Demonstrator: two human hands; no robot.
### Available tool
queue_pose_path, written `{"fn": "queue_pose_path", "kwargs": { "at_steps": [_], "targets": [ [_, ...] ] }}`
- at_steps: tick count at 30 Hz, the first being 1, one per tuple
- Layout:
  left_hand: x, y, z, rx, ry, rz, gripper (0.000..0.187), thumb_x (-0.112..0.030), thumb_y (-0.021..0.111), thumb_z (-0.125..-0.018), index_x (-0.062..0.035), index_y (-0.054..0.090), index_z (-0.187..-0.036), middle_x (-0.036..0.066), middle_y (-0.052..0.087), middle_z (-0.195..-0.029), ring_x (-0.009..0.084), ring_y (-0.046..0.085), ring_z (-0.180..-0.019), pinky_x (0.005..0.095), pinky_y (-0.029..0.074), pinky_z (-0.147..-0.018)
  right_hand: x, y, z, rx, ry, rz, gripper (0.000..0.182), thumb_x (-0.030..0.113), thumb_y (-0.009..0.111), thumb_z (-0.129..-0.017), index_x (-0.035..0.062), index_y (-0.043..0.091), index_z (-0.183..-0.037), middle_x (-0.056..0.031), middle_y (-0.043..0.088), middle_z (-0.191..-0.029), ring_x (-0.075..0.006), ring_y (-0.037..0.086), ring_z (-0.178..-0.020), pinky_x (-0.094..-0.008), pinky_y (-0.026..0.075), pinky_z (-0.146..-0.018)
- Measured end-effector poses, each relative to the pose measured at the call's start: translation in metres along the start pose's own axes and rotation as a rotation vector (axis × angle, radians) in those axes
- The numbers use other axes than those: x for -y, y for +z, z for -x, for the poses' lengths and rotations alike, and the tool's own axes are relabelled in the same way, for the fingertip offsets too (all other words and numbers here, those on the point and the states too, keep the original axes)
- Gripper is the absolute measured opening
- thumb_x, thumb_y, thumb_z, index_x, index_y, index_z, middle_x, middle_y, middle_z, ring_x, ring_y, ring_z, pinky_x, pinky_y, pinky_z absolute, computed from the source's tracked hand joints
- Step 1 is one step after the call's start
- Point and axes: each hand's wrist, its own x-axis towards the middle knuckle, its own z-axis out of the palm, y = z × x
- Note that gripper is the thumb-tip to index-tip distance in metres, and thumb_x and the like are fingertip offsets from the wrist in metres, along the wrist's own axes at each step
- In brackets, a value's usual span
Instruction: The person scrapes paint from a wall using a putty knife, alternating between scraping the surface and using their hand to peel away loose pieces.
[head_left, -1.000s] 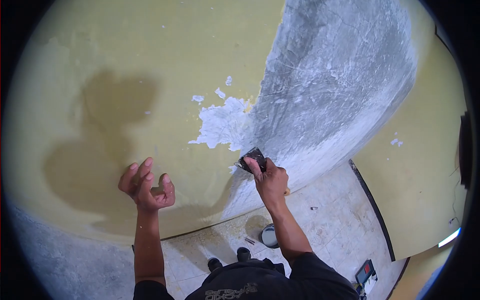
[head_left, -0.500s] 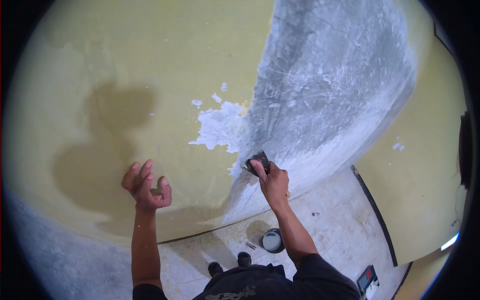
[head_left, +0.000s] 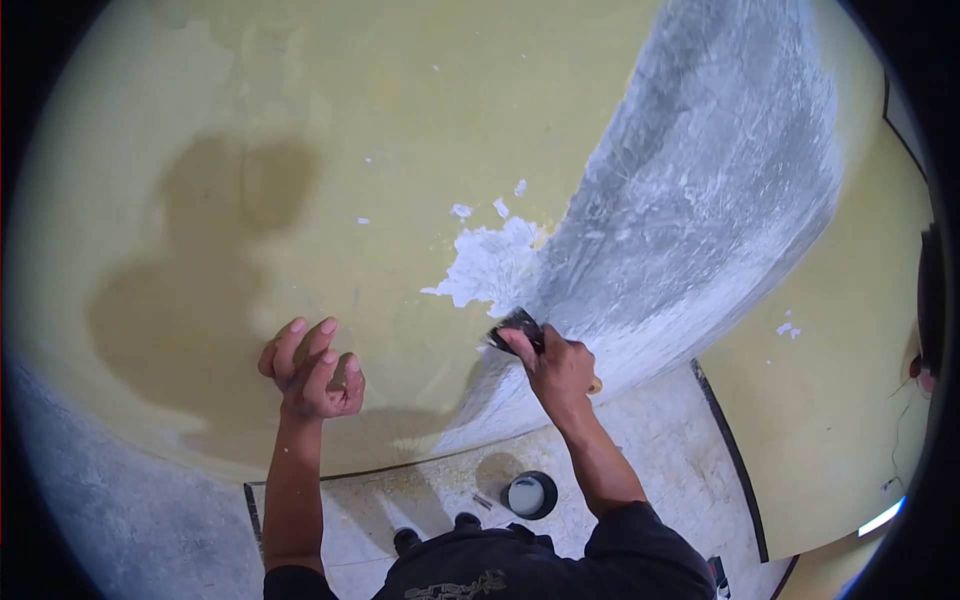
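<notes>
My right hand [head_left: 565,370] grips a scraper [head_left: 517,328] with a dark, wide blade; the handle's light end shows below the fist. The blade lies against the yellow painted wall [head_left: 400,250], at the lower edge of a ragged white patch [head_left: 492,262] bordering bare grey plaster [head_left: 690,190]. To the left, my left hand [head_left: 315,375] is raised close to the wall, fingers loosely bent and apart, with nothing in it. A shadow falls on the paint beside it.
On the floor below stands a dark bucket [head_left: 530,495] with pale contents. Yellowish flakes are scattered along the dark skirting. An adjoining yellow wall [head_left: 810,400] with a dark skirting strip rises at the right; grey surface [head_left: 120,500] fills the lower left.
The view has shifted, moving the white patch and grey area rightward in it. The scraper stays on the wall near the patch's lower edge; my left hand remains raised and spread.
</notes>
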Motion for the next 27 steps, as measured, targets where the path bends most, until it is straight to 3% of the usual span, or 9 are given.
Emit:
{"fn": "queue_pose_path", "kwargs": {
  "at_steps": [2,4,20,22,27],
  "targets": [
    [0.002,0.001,0.003,-0.005,-0.004,0.009,0.039,-0.017,0.058,-0.083,-0.0126,0.04,-0.118,0.008,0.065,-0.112,0.0283,0.047,-0.117,0.0387,0.032,-0.09,-0.009,-0.003,0.003,-0.022,0.001,0.012,0.056,0.058,0.067,-0.078,0.0078,0.055,-0.057,-0.0121,0.053,-0.043,-0.032,0.056,-0.038,-0.0385,0.041,-0.036],
    [0.004,0.002,0.005,0.021,0.039,0.005,0.044,-0.016,0.058,-0.083,-0.0101,0.037,-0.121,0.014,0.061,-0.121,0.0316,0.043,-0.12,0.0423,0.03,-0.09,-0.011,-0.006,-0.001,-0.023,-0.012,0.081,0.056,0.057,0.068,-0.078,0.0082,0.053,-0.056,-0.012,0.053,-0.042,-0.0322,0.055,-0.037,-0.0389,0.041,-0.035],
    [0.004,0.0,0.002,-0.019,-0.025,-0.072,0.038,-0.021,0.059,-0.081,-0.0131,0.041,-0.114,0.01,0.061,-0.118,0.0334,0.042,-0.123,0.0425,0.027,-0.094,-0.012,-0.003,-0.002,-0.007,0.053,0.041,0.053,0.055,0.069,-0.078,0.0094,0.053,-0.057,-0.0114,0.053,-0.043,-0.0333,0.056,-0.039,-0.041,0.042,-0.036],
    [0.0,-0.002,0.001,0.047,0.021,-0.066,0.045,-0.02,0.06,-0.081,-0.0086,0.039,-0.12,0.014,0.057,-0.127,0.0375,0.041,-0.127,0.0436,0.024,-0.096,-0.005,-0.009,-0.003,0.016,0.021,0.061,0.054,0.056,0.067,-0.079,0.0091,0.053,-0.056,-0.0115,0.053,-0.043,-0.0339,0.056,-0.039,-0.0407,0.041,-0.036],
    [0.0,0.001,-0.001,0.039,0.027,-0.08,0.044,-0.02,0.059,-0.081,-0.007,0.04,-0.118,0.016,0.059,-0.123,0.0382,0.042,-0.126,0.0435,0.024,-0.095,-0.015,-0.001,0.007,-0.027,0.081,-0.029,0.057,0.059,0.065,-0.079,0.0087,0.053,-0.056,-0.0108,0.051,-0.041,-0.0331,0.053,-0.036,-0.0385,0.041,-0.035]
  ]
}}
